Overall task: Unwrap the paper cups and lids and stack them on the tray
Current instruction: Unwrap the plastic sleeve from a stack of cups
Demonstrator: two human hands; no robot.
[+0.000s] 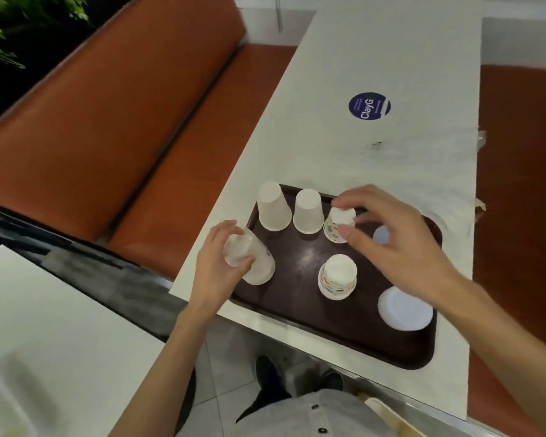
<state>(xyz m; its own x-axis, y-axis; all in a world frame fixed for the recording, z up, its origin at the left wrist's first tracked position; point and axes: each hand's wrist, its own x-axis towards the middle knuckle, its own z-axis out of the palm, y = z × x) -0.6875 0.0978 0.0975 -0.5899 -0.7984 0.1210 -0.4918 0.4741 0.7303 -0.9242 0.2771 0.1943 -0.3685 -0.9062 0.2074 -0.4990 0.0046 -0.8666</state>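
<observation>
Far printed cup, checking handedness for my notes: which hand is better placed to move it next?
Right, probably: the right hand pinches the far printed cup, while the left hand grips a white cup.

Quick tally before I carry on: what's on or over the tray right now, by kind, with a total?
Plain white cups: 3, one gripped by the left hand
Printed cups: 2, one pinched by the right hand
White lids: 2
Total: 7 (any cups nested inside can't be counted)
</observation>
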